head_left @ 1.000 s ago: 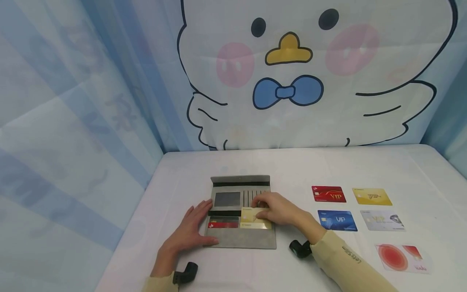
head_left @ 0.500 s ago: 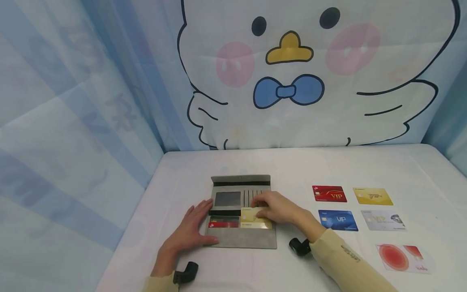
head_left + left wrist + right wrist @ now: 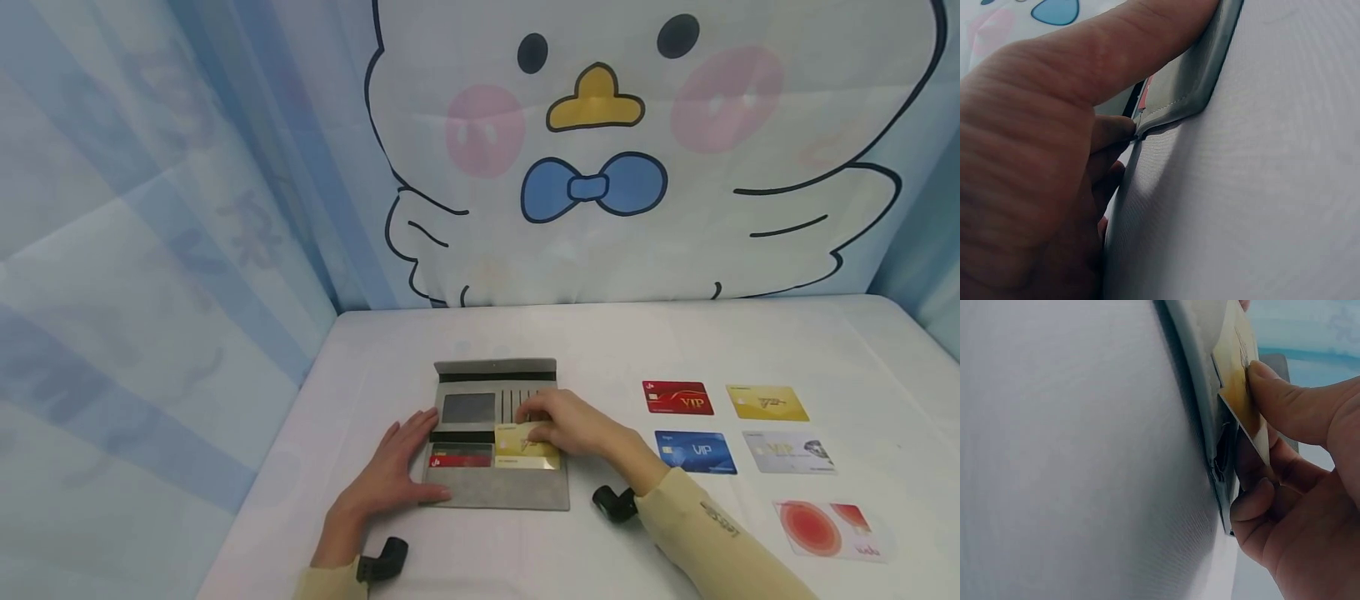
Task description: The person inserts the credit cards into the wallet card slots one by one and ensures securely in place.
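A grey card wallet (image 3: 495, 492) lies unfolded on the white table, its upper flap raised at the back. My right hand (image 3: 573, 425) pinches a gold card (image 3: 513, 442) at the wallet's right lower pocket. In the right wrist view the thumb presses the face of the gold card (image 3: 1235, 369), fingers are behind it, and the card sits partly in the pocket. A red card (image 3: 459, 460) shows in the left lower pocket. My left hand (image 3: 390, 471) rests at the wallet's left edge, fingers straight along it and thumb on its lower panel.
Right of the wallet lie a red VIP card (image 3: 678, 397), another gold card (image 3: 767, 402), a blue VIP card (image 3: 696, 452), a silver VIP card (image 3: 789, 452) and a white card with a red circle (image 3: 828, 532). A printed curtain (image 3: 585, 250) hangs behind the table.
The gold card's upper edge has risen slightly and its face looks brighter, with my right hand moving up a touch. My left hand and the wallet stay in place.
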Demonstrator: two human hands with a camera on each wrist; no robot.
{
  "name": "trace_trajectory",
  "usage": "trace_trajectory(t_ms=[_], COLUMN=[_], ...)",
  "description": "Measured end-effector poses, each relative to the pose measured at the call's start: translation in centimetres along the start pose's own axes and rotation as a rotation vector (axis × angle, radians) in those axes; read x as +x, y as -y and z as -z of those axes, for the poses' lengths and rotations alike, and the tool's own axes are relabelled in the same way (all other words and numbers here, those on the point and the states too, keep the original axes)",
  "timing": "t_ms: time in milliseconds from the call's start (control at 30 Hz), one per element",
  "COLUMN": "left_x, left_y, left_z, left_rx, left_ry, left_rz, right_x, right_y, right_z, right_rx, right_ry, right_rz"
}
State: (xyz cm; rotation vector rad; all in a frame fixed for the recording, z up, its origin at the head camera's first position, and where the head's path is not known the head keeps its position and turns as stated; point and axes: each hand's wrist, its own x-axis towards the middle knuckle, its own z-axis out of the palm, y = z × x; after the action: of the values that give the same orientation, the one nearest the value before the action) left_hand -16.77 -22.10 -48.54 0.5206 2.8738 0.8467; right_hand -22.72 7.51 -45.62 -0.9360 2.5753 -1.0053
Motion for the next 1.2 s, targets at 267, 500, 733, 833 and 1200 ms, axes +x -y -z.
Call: trace_trajectory(t_ms=[267, 500, 733, 833, 1200], left_x=[0.05, 0.03, -0.09, -0.14, -0.09], left_y=[-0.04, 0.03, -0.11, -0.18, -0.34], left_z=[-0.06, -0.08, 0.06, 0.11, 0.08], left_rx=[-0.006, 0.011, 0.001, 0.003, -0.001], left_ry=[-0.001, -0.006, -0.003, -0.004, -0.004], left_rz=[0.004, 0.008, 0.015, 0.013, 0.019], right_x=[-0.06, 0.00, -0.01, 0.06, -0.15], right_y=[-0.16, -0.31, -0.20, -0.19, -0.30], right_z=[0.19, 0.27, -0.17, -0.30, -0.24], right_rx=[0.005, 0.031, 0.028, 0.012, -0.010], right_ry=[-0.017, 0.003, -0.029, -0.035, -0.053], right_rz=[0.009, -0.001, 0.024, 0.037, 0.039])
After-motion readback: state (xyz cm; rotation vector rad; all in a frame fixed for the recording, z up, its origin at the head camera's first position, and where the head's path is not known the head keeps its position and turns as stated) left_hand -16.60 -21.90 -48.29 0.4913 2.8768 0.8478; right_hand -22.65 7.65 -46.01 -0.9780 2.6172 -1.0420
